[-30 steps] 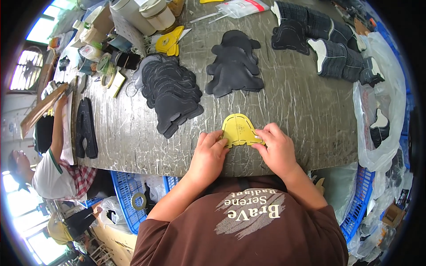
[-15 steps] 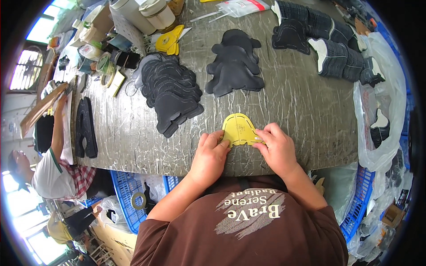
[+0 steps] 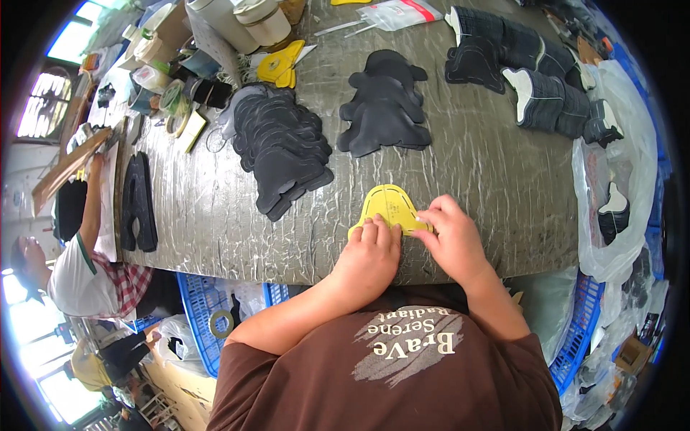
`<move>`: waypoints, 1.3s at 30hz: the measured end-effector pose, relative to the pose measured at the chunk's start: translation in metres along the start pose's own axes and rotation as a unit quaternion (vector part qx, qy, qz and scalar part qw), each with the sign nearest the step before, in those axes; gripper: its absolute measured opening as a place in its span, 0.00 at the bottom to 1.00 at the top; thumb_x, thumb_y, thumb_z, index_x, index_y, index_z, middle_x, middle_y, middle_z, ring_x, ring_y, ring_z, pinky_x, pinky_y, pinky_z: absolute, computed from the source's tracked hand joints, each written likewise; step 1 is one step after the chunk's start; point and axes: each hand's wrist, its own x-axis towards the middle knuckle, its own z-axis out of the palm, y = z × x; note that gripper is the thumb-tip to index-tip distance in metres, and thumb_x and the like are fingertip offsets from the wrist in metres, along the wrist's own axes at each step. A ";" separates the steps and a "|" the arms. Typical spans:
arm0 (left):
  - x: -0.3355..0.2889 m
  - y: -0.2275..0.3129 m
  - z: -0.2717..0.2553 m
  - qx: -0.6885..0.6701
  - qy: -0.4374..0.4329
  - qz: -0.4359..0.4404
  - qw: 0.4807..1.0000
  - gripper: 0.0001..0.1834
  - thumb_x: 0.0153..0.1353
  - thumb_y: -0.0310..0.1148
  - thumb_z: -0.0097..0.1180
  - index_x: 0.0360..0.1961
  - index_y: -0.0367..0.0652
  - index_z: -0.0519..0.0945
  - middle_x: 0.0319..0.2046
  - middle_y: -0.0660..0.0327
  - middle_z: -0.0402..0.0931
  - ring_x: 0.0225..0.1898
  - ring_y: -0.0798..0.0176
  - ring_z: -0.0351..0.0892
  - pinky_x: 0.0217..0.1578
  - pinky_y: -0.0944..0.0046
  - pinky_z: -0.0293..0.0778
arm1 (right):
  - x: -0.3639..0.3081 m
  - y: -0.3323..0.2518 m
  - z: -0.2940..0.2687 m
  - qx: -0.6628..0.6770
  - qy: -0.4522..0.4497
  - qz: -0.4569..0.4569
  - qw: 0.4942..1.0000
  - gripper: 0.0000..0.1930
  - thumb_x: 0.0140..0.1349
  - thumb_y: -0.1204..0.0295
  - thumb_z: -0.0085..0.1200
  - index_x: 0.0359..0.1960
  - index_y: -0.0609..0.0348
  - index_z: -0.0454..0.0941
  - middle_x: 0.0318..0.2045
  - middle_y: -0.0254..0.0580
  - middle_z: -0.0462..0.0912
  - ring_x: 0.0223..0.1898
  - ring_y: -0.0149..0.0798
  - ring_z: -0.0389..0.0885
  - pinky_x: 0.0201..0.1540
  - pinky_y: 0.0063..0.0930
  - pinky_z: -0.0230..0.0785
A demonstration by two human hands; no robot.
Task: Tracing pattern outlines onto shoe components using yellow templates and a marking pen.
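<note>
A yellow bell-shaped template (image 3: 388,200) with dashed slots along its border lies near the table's front edge. My left hand (image 3: 370,258) rests on its lower part, fingers stretched out and laid flat. At the template's right corner, my right hand (image 3: 456,241) pinches the edge between thumb and fingers; whether a small item is also in that pinch is hidden. Beyond the template, a fanned row of black cut pieces (image 3: 381,108) lies at the middle of the table. A thicker overlapping pile of black pieces (image 3: 284,147), with pale dashed marks, sits to its left.
Bundled stacks of black pieces (image 3: 550,104) stand at the far right beside a clear plastic bag (image 3: 614,244). Another yellow template (image 3: 280,65), jars (image 3: 262,21) and tape crowd the far left. Blue crates (image 3: 201,312) stand below the table edge. A co-worker (image 3: 79,276) is at the left.
My left hand has moved right from the template's left edge onto its lower part, fingers now flat. My right hand stays at the right corner.
</note>
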 end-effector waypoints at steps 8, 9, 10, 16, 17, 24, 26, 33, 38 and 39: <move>0.007 0.012 0.002 0.051 -0.048 -0.004 0.998 0.42 0.51 0.60 0.57 0.48 0.25 0.77 0.45 0.33 0.74 0.49 0.38 0.76 0.47 0.52 0.77 | 0.044 -0.022 -0.002 0.141 0.067 -0.069 0.985 0.07 0.62 0.73 0.54 0.32 0.66 0.72 0.32 0.49 0.75 0.33 0.51 0.76 0.37 0.39 0.69; 0.008 0.013 0.002 0.051 -0.048 -0.007 0.998 0.42 0.51 0.60 0.57 0.48 0.25 0.77 0.45 0.33 0.74 0.49 0.38 0.76 0.47 0.52 0.77 | 0.049 -0.024 0.001 0.201 0.013 -0.044 0.979 0.07 0.62 0.74 0.54 0.32 0.66 0.72 0.31 0.50 0.76 0.33 0.51 0.77 0.36 0.39 0.69; 0.008 0.012 0.002 0.046 -0.054 -0.002 0.997 0.41 0.50 0.60 0.57 0.46 0.26 0.78 0.45 0.34 0.75 0.49 0.36 0.75 0.47 0.50 0.77 | 0.053 -0.028 0.006 0.259 -0.043 -0.019 0.965 0.07 0.62 0.75 0.54 0.31 0.66 0.72 0.31 0.51 0.77 0.32 0.51 0.78 0.34 0.38 0.70; 0.005 0.013 0.007 0.007 -0.063 0.008 0.998 0.37 0.52 0.61 0.56 0.39 0.30 0.83 0.42 0.38 0.78 0.49 0.31 0.75 0.48 0.44 0.76 | 0.061 -0.034 0.024 0.270 -0.149 -0.016 0.951 0.02 0.57 0.82 0.54 0.32 0.66 0.76 0.26 0.45 0.81 0.28 0.41 0.81 0.33 0.29 0.72; 0.005 0.013 0.006 -0.006 -0.075 0.008 0.997 0.36 0.52 0.61 0.56 0.38 0.31 0.83 0.41 0.40 0.79 0.48 0.30 0.76 0.48 0.43 0.76 | 0.062 -0.034 0.024 0.253 -0.157 -0.032 0.954 0.02 0.56 0.82 0.55 0.31 0.66 0.76 0.25 0.45 0.81 0.28 0.41 0.81 0.33 0.29 0.72; 0.005 0.011 0.008 -0.004 -0.078 0.020 0.997 0.36 0.52 0.60 0.56 0.37 0.31 0.83 0.39 0.40 0.79 0.46 0.30 0.77 0.47 0.43 0.77 | 0.066 -0.031 0.026 0.229 -0.178 -0.024 0.957 0.01 0.55 0.81 0.55 0.29 0.65 0.76 0.26 0.45 0.81 0.29 0.41 0.81 0.34 0.30 0.72; 0.005 0.012 0.007 0.014 -0.062 0.016 0.998 0.37 0.52 0.60 0.57 0.38 0.28 0.82 0.38 0.39 0.79 0.45 0.31 0.77 0.46 0.43 0.77 | 0.069 -0.025 0.029 0.181 -0.140 -0.118 0.966 0.02 0.55 0.81 0.55 0.28 0.65 0.74 0.26 0.45 0.81 0.29 0.41 0.81 0.34 0.31 0.72; 0.006 0.012 0.010 0.029 -0.032 0.011 0.999 0.42 0.50 0.61 0.57 0.43 0.23 0.79 0.42 0.34 0.76 0.46 0.35 0.76 0.43 0.47 0.78 | 0.075 -0.029 0.022 0.211 -0.156 -0.022 0.965 0.03 0.56 0.81 0.55 0.28 0.65 0.72 0.25 0.47 0.80 0.27 0.45 0.80 0.32 0.32 0.72; 0.007 0.012 0.010 0.046 -0.029 -0.004 0.998 0.45 0.50 0.62 0.56 0.47 0.21 0.77 0.45 0.31 0.75 0.46 0.37 0.76 0.43 0.50 0.78 | 0.081 -0.024 0.021 0.196 -0.122 -0.035 0.972 0.04 0.57 0.81 0.55 0.29 0.66 0.72 0.24 0.49 0.80 0.26 0.44 0.80 0.31 0.32 0.71; 0.008 0.012 0.010 0.047 -0.028 -0.004 0.999 0.45 0.50 0.62 0.56 0.47 0.21 0.77 0.45 0.31 0.75 0.46 0.37 0.76 0.43 0.50 0.78 | 0.082 -0.024 0.020 0.195 -0.121 -0.035 0.973 0.04 0.57 0.81 0.55 0.29 0.66 0.72 0.24 0.49 0.80 0.26 0.44 0.80 0.31 0.32 0.71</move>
